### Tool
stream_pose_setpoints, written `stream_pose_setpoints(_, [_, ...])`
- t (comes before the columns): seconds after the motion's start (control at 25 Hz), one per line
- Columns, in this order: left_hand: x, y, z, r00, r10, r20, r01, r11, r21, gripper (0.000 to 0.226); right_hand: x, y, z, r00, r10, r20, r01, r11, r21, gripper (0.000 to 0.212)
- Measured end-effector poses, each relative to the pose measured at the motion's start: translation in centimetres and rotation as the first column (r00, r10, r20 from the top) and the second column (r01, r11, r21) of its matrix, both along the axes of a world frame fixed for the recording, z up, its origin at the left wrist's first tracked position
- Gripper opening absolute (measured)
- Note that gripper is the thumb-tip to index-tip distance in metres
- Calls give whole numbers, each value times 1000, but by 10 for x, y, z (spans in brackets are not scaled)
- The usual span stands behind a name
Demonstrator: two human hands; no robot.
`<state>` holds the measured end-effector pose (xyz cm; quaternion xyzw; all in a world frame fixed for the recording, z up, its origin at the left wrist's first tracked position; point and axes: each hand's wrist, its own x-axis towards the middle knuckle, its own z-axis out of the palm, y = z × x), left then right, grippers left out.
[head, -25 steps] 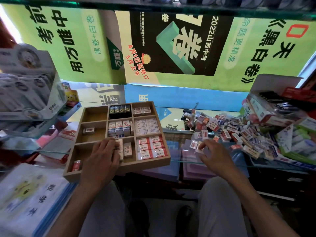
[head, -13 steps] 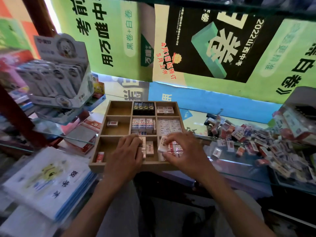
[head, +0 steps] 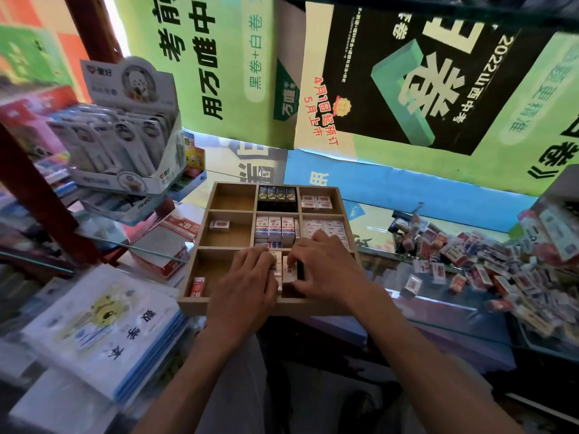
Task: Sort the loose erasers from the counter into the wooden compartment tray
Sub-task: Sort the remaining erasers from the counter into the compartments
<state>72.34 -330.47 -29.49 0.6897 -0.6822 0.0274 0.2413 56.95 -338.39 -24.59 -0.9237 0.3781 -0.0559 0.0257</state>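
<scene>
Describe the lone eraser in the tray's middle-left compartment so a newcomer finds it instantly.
Find the wooden compartment tray on the glass counter. In its left column, look at the middle cell: one small white eraser with a red label lies flat there. Unlike the packed neighbouring cells, it sits alone, and the cell beyond it is bare.

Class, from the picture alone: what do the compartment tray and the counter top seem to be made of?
Compartment tray: pale unfinished-looking wood, matte, with thin flat dividers; possibly plywood.
Counter top: clear glass, probably; items show through it and its edge shines greenish.
</scene>
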Motion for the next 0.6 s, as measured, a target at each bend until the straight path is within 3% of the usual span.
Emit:
stream_pose_setpoints(0.12, [1, 0, -1, 1000, 4, 18, -4, 1000, 14, 13, 4, 4, -7, 997, -77, 24, 77, 997, -7, 23])
stream_pose_setpoints(0.32, [0, 1, 1, 1000, -9, 10, 9, 1000, 22, 12, -1, 3, -9, 995, -99, 17, 98, 992, 83, 33])
stream_pose_setpoints(0.48, [0, 2, 2, 999, -27, 18, 26, 1000, 8, 20, -17, 12, -18, 971, -129, 204, 101, 985, 142, 32])
stream_pose_setpoints(0.6, [-2, 1, 3, 999, -22, 27, 22, 1000, 10, 31, -14, 17, -17, 983, -126, 133, 112, 988, 109, 41])
